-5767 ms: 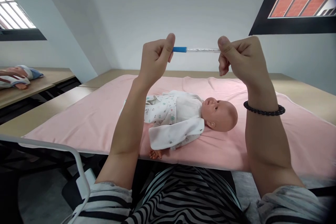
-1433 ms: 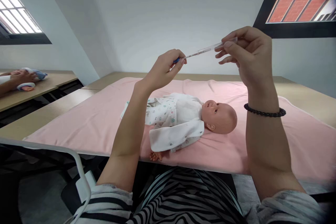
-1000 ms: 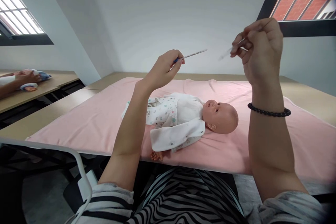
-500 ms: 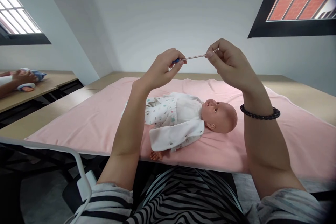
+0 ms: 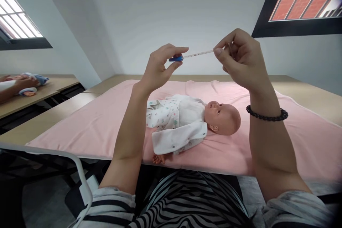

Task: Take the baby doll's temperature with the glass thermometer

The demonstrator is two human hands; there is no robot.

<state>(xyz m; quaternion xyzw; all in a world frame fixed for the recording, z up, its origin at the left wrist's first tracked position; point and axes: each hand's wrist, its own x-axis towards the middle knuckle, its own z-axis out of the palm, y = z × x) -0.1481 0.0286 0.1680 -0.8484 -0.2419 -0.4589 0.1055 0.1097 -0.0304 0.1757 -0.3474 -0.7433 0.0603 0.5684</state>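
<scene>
A thin clear glass thermometer (image 5: 198,54) with red and dark markings and a blue end is stretched nearly level in the air between my hands. My left hand (image 5: 162,62) holds the blue end between thumb and fingers, its index finger lifted off and straight. At the other end, thumb and index finger of my right hand (image 5: 239,57) pinch the tip, the other fingers curled. Below lies a baby doll (image 5: 224,118) on its back, head to the right, in an opened white patterned garment (image 5: 173,139). My left forearm hides its legs.
A pink blanket (image 5: 88,124) covers much of the wooden table (image 5: 301,87). On another table at the far left, a person's hands (image 5: 22,84) rest on another doll. A white metal bar (image 5: 80,171) curves up near my left elbow.
The thermometer has risen slightly at its right end along with my right hand. My left fingers have loosened and the index finger has lifted, showing more of the blue end.
</scene>
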